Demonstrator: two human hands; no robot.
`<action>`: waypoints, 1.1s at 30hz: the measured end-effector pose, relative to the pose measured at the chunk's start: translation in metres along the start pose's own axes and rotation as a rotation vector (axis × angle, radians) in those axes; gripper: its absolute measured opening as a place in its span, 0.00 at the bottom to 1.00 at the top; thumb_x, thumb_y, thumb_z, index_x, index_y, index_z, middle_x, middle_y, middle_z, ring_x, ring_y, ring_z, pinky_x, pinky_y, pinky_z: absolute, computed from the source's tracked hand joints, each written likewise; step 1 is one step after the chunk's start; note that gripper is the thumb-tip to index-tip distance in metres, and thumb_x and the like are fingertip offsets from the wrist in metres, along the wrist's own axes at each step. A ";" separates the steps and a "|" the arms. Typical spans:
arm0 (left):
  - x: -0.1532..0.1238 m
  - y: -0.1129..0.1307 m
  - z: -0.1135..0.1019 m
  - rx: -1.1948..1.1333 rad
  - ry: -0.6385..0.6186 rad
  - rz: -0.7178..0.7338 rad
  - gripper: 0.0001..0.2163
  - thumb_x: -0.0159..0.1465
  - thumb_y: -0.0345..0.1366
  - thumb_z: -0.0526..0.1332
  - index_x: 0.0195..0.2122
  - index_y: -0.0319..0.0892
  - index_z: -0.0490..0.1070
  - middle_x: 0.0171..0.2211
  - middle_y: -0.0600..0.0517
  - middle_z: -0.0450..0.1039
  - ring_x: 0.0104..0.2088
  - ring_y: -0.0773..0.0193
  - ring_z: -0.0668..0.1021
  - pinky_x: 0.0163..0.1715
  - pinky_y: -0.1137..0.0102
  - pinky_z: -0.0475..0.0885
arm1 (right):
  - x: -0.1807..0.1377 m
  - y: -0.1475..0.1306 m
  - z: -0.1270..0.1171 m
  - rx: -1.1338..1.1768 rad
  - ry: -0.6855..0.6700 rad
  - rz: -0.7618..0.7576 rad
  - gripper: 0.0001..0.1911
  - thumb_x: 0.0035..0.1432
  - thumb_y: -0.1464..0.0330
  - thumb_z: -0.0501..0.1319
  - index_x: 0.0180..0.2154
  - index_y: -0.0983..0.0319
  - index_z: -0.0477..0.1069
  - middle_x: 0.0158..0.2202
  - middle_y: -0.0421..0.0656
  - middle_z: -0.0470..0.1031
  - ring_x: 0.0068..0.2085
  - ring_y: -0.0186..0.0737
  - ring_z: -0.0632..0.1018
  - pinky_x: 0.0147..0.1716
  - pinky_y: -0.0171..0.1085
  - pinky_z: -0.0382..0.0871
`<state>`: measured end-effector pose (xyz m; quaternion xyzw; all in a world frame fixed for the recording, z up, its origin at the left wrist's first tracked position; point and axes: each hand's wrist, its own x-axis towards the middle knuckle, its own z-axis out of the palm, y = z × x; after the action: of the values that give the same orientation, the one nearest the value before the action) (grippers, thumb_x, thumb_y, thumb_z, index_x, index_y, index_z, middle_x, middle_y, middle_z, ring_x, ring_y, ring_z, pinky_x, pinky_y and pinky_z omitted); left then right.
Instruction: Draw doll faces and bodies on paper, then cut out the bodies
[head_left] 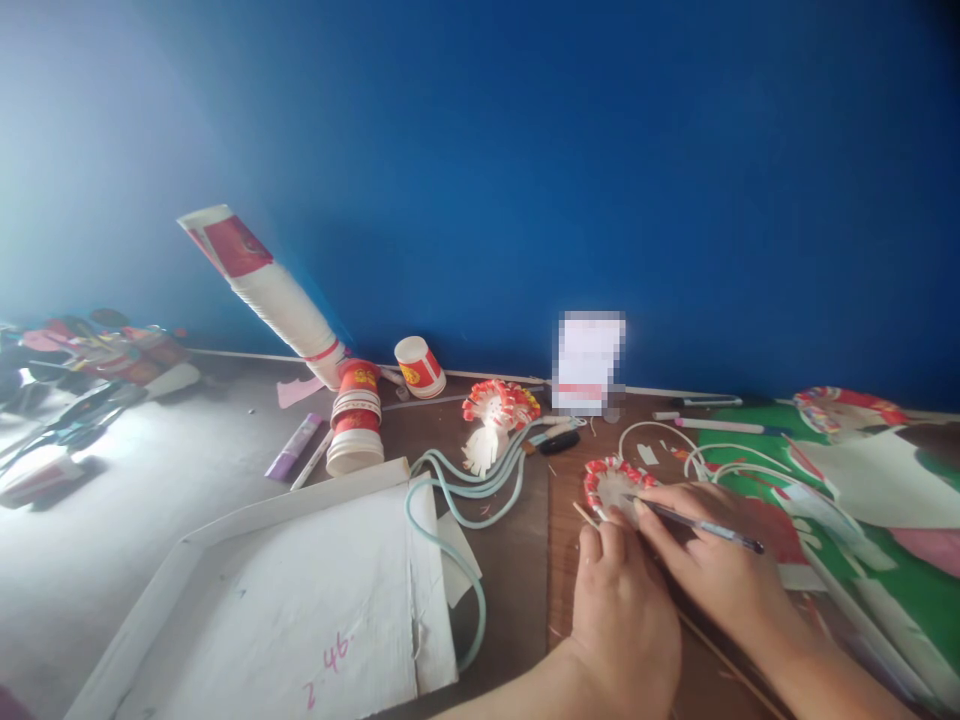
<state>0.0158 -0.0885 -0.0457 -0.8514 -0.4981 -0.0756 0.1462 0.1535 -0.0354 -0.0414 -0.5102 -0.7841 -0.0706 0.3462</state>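
Observation:
My right hand (720,560) is closed around a slim pen (716,528), its tip end down at a paper-cup cutout (616,485) with a curled red-and-white rim. My left hand (626,600) has its fingers bent and holds the near edge of that cutout against the brown table. The fingers hide the cutout's near part. A thin wooden stick (585,514) lies by my left fingers. Beyond, to the left, stands another curled paper-cup piece (499,405) with a fringed white part below it.
A white cardboard tray (300,590) lies left, beside a looped pale cable (484,490). Stacked paper cups (356,410), a long leaning cup stack (274,300) and a single cup (420,367) stand near the blue wall. Green sheet (735,420), paper scraps and pens lie right.

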 end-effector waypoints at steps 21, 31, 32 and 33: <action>0.000 0.000 -0.001 0.011 0.011 -0.019 0.23 0.64 0.37 0.59 0.60 0.35 0.71 0.56 0.39 0.72 0.53 0.49 0.70 0.52 0.58 0.66 | -0.002 0.001 0.002 -0.022 -0.078 0.041 0.05 0.62 0.66 0.60 0.34 0.58 0.74 0.30 0.43 0.79 0.34 0.46 0.76 0.38 0.43 0.65; 0.000 -0.001 -0.004 0.005 -0.008 -0.024 0.23 0.65 0.35 0.58 0.60 0.34 0.71 0.56 0.37 0.72 0.53 0.49 0.69 0.53 0.57 0.65 | -0.001 0.000 0.001 -0.053 -0.083 0.048 0.06 0.62 0.66 0.60 0.34 0.58 0.75 0.30 0.43 0.79 0.34 0.46 0.76 0.39 0.43 0.65; 0.000 -0.001 -0.005 0.005 -0.007 -0.026 0.23 0.65 0.35 0.58 0.60 0.34 0.71 0.56 0.38 0.72 0.53 0.49 0.69 0.53 0.58 0.65 | -0.001 -0.001 0.001 -0.055 -0.084 0.051 0.06 0.62 0.66 0.60 0.34 0.58 0.75 0.29 0.43 0.79 0.34 0.46 0.76 0.38 0.43 0.65; 0.000 0.000 -0.005 0.004 -0.005 -0.027 0.22 0.65 0.35 0.58 0.60 0.34 0.71 0.56 0.38 0.72 0.53 0.49 0.69 0.53 0.58 0.65 | -0.001 -0.001 0.001 -0.055 -0.085 0.053 0.06 0.62 0.65 0.60 0.34 0.58 0.75 0.29 0.43 0.79 0.34 0.46 0.76 0.38 0.43 0.65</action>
<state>0.0155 -0.0899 -0.0413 -0.8445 -0.5100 -0.0745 0.1456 0.1525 -0.0359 -0.0423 -0.5427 -0.7821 -0.0611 0.3002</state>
